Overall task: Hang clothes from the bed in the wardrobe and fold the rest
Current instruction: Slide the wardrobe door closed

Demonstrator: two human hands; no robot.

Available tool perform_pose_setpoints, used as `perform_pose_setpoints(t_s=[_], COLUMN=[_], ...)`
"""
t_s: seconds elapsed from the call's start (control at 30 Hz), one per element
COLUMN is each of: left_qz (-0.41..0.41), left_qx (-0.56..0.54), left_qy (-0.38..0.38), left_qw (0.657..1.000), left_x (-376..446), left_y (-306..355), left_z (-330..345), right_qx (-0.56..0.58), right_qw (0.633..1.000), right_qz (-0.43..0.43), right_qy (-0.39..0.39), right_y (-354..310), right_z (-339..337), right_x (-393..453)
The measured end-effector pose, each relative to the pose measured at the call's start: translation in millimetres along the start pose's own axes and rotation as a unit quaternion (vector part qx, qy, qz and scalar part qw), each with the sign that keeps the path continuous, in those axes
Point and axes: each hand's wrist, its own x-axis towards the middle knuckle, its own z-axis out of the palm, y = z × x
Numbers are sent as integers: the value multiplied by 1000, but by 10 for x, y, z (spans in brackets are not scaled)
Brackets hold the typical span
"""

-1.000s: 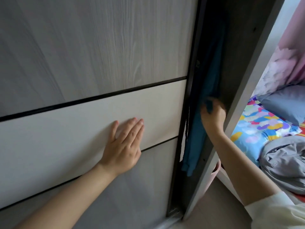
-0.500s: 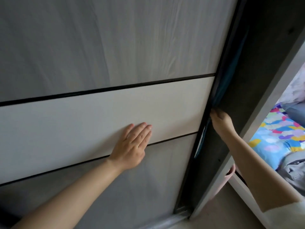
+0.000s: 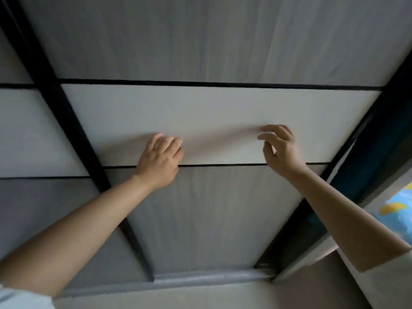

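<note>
Fingers: left hand (image 3: 159, 161) lies flat against the wardrobe door (image 3: 200, 123), its fingers (image 3: 166, 142) close together and lightly bent, holding nothing; right hand (image 3: 282, 150) is raised just in front of the same door, fingers (image 3: 270, 130) loosely curled and spread, holding nothing.
Arms: both forearms are bare and reach forward and up from the lower corners; pale sleeves show at the bottom edges.
Left hand position: it sits on the lower edge of the door's pale middle band, over the thin black line.
Right hand position: it is on the right part of the pale band, near the door's right edge.
Wardrobe: the sliding door fills most of the view; a narrow dark gap stays at its right edge.
Clothes: a dark teal garment (image 3: 383, 152) shows in that gap, right of the right hand and apart from it.
Bed: a patterned sheet (image 3: 399, 210) shows at far right.
</note>
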Motion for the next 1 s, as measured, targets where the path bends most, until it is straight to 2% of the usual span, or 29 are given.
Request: perform_pose_setpoints(t_s=[0.13,0.27,0.4,0.57,0.67,0.77,0.87,1.0], left_qz=[-116,-186,-213,-227,-216,-181,-151,-128], left_qx=[64,123,148,155,143,122,110,91], left_qy=[7,-6,-81,-124,-100,-31,17,65], left_qw=[991,975,962,953,961,975,982,985], left_x=[-544,-1039,-1549,-1944,-2136,-2220,-2110,-1939], left_y=[-414,-827,-1225,-1574,-1916,-2321,-2606,-2584], left_z=[-391,-818,-1036,-1035,-942,-812,-703,-546], right_qx=[20,75,130,115,23,-77,-99,-121], right_qw=[996,987,978,949,933,921,910,907], right_qz=[-77,-126,-153,-287,-355,-373,-390,-389], right_qy=[36,63,57,66,63,83,97,105], right_y=[-452,-829,-1522,-2447,-2885,-2946,-2863,-2856], right_z=[303,631,1031,1327,1500,1615,1534,1555], right_x=[202,302,411,659,948,1256,1341,1317])
